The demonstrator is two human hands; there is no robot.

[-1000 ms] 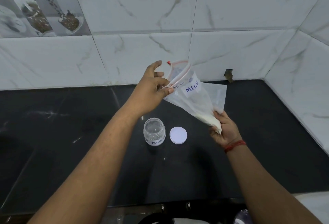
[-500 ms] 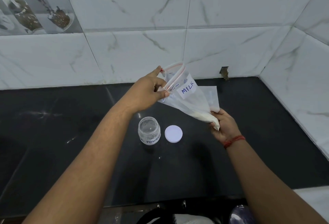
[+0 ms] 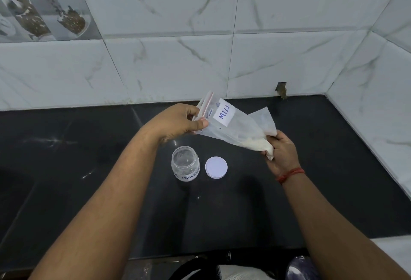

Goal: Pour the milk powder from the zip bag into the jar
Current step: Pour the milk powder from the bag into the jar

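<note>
A clear zip bag (image 3: 235,127) with a red zip strip and a white "MILK" label hangs in the air above the counter. White powder sits in its lower right corner. My left hand (image 3: 180,122) pinches the zip end of the bag, and my right hand (image 3: 281,153) grips the powder-filled corner. Below the left hand stands a small clear jar (image 3: 185,166), open, labelled "POWDER", with only traces of white inside. Its white round lid (image 3: 216,167) lies flat just right of the jar.
The black stone counter (image 3: 89,190) ends at a marble-tiled wall (image 3: 169,66) behind and another on the right. A small hole (image 3: 281,89) marks the back wall. Dark and white items (image 3: 235,270) show below the counter's front edge.
Both hands have lowered the bag toward the counter, and the zip end has tipped down closer to the jar. The jar and lid have not moved.
</note>
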